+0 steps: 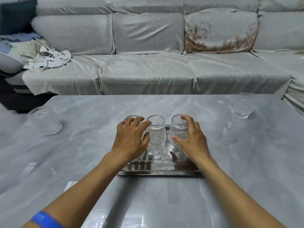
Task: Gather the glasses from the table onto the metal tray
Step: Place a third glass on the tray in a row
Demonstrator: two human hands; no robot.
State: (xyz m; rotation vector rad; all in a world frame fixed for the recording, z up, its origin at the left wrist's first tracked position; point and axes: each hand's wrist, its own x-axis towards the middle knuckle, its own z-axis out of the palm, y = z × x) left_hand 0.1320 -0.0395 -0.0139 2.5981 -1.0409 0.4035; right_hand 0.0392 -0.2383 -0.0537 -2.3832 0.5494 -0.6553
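Observation:
A metal tray lies at the middle of the grey table. Three ribbed clear glasses stand on it in a row, bases up. My left hand wraps the left glass, which it mostly hides. The middle glass stands free between my hands. My right hand grips the right glass, thumb on its side and fingers over its top. Another glass stands near the table's left edge. One more glass is at the far right corner.
A long sofa under a grey cover runs behind the table's far edge, with a crumpled cloth on its left end. A blue band is on my left forearm.

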